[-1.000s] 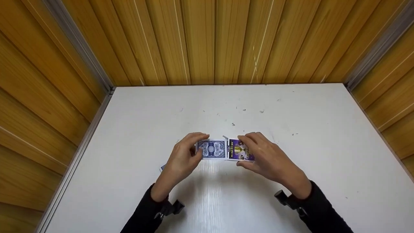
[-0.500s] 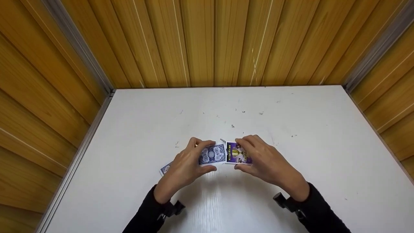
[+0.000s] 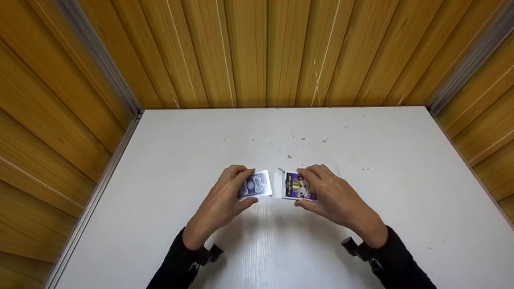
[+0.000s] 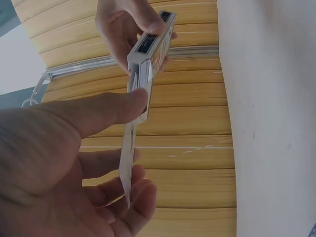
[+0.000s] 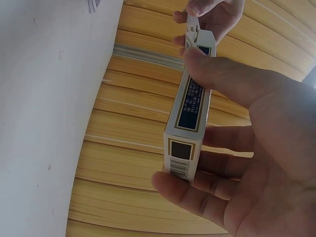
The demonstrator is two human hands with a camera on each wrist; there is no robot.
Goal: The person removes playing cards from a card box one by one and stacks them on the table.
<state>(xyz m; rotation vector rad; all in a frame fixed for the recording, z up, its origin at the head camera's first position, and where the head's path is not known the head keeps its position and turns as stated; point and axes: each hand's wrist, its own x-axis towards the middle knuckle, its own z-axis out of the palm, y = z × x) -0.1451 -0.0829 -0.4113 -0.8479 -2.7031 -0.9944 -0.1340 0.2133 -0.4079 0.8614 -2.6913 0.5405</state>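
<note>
My left hand [image 3: 223,198] holds a thin stack of playing cards [image 3: 255,184] by its edges, with blue-and-white patterned backs up. In the left wrist view, the thumb and fingers pinch the cards [image 4: 127,170] edge-on. My right hand [image 3: 339,198] grips a card box [image 3: 297,186], white-edged with a purple face and a gold cup print. Its flap end faces the cards, and a white flap [image 3: 278,185] sticks out toward them. Seen from the right wrist, the thumb presses the box's [image 5: 190,111] narrow printed side, while a finger supports the barcode end.
Both hands are above a white table [image 3: 341,148] with small dark marks. Wood-look panels [image 3: 265,52] enclose its back and sides. A patterned card piece [image 5: 93,5] lies on the table at the top edge of the right wrist view.
My left hand has drawn the cards leftward from the box, so the white flap now shows between them. The patterned piece by my left wrist has gone out of sight in the head view.
</note>
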